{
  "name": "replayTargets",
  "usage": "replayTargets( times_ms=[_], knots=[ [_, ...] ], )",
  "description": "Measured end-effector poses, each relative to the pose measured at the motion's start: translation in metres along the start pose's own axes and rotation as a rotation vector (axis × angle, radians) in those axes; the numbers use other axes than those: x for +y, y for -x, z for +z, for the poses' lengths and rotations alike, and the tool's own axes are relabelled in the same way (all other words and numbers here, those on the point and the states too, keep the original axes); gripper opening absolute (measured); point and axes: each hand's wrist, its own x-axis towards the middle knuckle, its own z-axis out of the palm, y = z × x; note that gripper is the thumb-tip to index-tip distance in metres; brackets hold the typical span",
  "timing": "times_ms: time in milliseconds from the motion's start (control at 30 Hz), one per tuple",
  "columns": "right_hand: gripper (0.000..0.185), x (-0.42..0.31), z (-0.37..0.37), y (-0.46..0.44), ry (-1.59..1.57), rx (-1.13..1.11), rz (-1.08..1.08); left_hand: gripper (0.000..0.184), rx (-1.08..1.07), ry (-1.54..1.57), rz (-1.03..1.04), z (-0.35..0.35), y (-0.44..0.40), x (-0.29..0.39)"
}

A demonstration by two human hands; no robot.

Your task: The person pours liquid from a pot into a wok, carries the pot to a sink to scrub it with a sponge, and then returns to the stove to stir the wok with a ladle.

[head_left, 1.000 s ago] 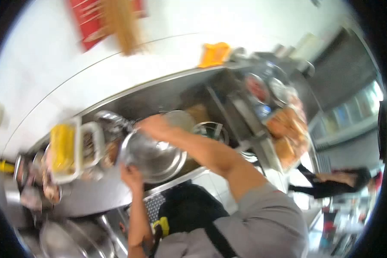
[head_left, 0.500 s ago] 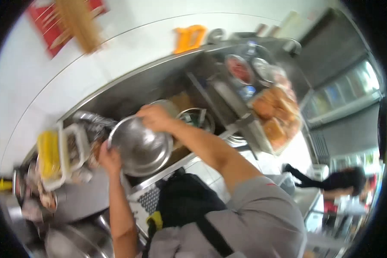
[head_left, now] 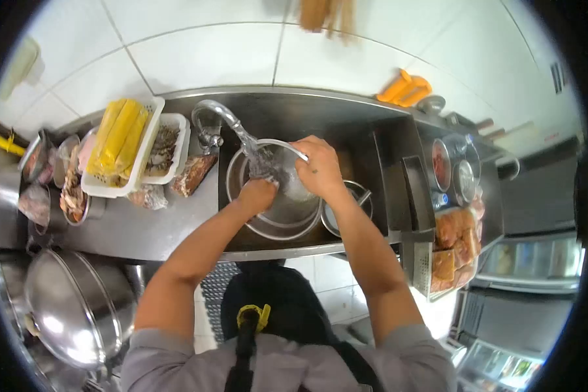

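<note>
A shiny metal bowl (head_left: 295, 208) is in the sink, under the running faucet (head_left: 226, 116). Water falls into it beside my left hand. My right hand (head_left: 317, 164) grips the bowl's upper right rim, thumb on the inner side. Inside the bowl, my left hand (head_left: 257, 195) is closed in a fist near the stream; whatever it may hold is hidden. A second metal rim shows around the lower left of the bowl, perhaps another vessel beneath it. Just right of it stands a smaller metal pot (head_left: 366, 199), partly covered by my right forearm.
Left on the steel counter (head_left: 137, 228) are a white basket (head_left: 114, 190) with yellow packages, a white tub (head_left: 183, 134) of food and a dark chunk (head_left: 195, 175). Large steel pots (head_left: 72, 307) stand lower left. A crate (head_left: 423, 271) of bread-like pieces (head_left: 456, 245) is at right.
The bowl has come to lie under the faucet, where water now runs. My left hand has left the rim and gone inside the bowl. My right hand still grips the rim. The view has turned.
</note>
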Motion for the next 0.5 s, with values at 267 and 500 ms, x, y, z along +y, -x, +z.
replayTargets(
  times_ms=[267,500],
  knots=[
    [0.036,-0.005,0.028,0.006,-0.014,0.046,-0.023,0.035,0.398,0.656,-0.473,0.082,-0.065,0.043],
    [0.034,0.009,0.045,0.005,0.018,-0.097,0.223,0.042,0.447,2.454,-0.642,0.008,-0.043,0.079]
  ],
)
